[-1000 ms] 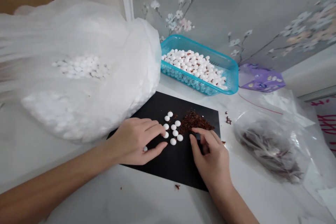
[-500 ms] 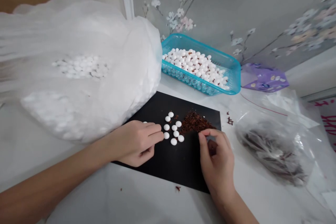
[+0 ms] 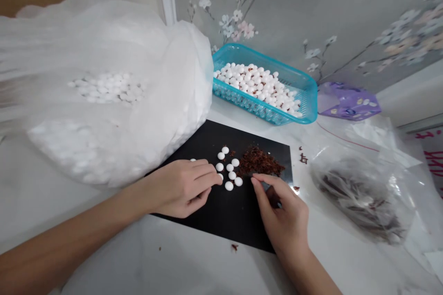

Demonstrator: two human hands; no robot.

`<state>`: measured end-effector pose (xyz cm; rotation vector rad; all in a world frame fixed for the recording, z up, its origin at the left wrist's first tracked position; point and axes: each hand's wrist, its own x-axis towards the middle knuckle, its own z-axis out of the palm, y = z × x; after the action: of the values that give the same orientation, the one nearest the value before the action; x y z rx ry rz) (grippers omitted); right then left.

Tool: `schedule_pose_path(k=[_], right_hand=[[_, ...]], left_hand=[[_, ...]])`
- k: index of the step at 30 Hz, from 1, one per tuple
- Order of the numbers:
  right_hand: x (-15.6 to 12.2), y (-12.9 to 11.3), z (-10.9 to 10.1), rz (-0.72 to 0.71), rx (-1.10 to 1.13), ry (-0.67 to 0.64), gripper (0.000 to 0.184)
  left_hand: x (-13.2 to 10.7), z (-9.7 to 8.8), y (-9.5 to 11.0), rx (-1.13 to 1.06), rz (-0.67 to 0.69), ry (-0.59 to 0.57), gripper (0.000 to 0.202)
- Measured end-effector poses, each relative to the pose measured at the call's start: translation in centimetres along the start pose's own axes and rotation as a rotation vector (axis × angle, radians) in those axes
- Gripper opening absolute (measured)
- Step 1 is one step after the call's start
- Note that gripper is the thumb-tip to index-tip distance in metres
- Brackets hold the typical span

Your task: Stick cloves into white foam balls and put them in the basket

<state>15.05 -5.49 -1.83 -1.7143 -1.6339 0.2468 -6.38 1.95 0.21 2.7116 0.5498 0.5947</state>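
Observation:
My left hand (image 3: 187, 188), fingers curled, has its fingertips on a small white ball (image 3: 220, 177), partly covering it. Whether the thumb touches that ball is hidden. Several loose white balls (image 3: 229, 186) lie just to the right on a black board (image 3: 228, 216). Beside the near edge of a heap of reddish-brown shreds (image 3: 261, 161), my right hand (image 3: 285, 212) is closed in a thumb-and-finger pinch. Anything between those fingertips is too small to make out.
A big translucent white bag (image 3: 166, 78) of white balls bulges over the board's left side. Behind stands a blue basket (image 3: 308, 97) filled with white balls and brown bits. A purple packet (image 3: 349, 101) and a clear bag (image 3: 363, 203) of dark material lie right.
My left fingers have shifted slightly right onto a white ball. My right hand has moved left, away from the heap's front right edge, still pinched. A brown shred now shows at the board's right edge.

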Motion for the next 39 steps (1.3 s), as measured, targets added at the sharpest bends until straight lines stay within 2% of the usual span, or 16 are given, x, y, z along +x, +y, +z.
schedule_pose_path(k=[3, 6, 16, 22, 27, 34, 39], right_hand=[[-0.1, 0.0, -0.1, -0.002, 0.034, -0.009, 0.003], [-0.2, -0.2, -0.3, -0.025, 0.107, -0.050, 0.002], [-0.7, -2.6, 0.3, -0.015, 0.401, -0.309, 0.011], [-0.9, -2.4, 0.5, -0.023, 0.372, -0.331, 0.014], [-1.0, -2.5, 0.9, -0.011, 0.339, -0.265, 0.011], [-1.3, -2.6, 1.0, -0.134, 0.224, -0.279, 0.013], [-1.0, -2.7, 0.9, -0.178, 0.171, -0.291, 0.014]], left_hand=[[0.2, 0.2, 0.8, -0.173, -0.102, 0.024, 0.016], [0.4, 0.4, 1.4, -0.328, -0.204, -0.026, 0.018], [0.3, 0.9, 1.0, -0.426, -0.355, -0.125, 0.030], [0.5, 0.9, 0.9, -0.486, -0.437, -0.145, 0.030], [0.6, 1.0, 0.9, -0.496, -0.449, -0.132, 0.031], [0.9, 0.7, 1.2, -0.533, -0.515, -0.134, 0.034], [0.8, 0.7, 1.2, -0.529, -0.504, -0.121, 0.034]])
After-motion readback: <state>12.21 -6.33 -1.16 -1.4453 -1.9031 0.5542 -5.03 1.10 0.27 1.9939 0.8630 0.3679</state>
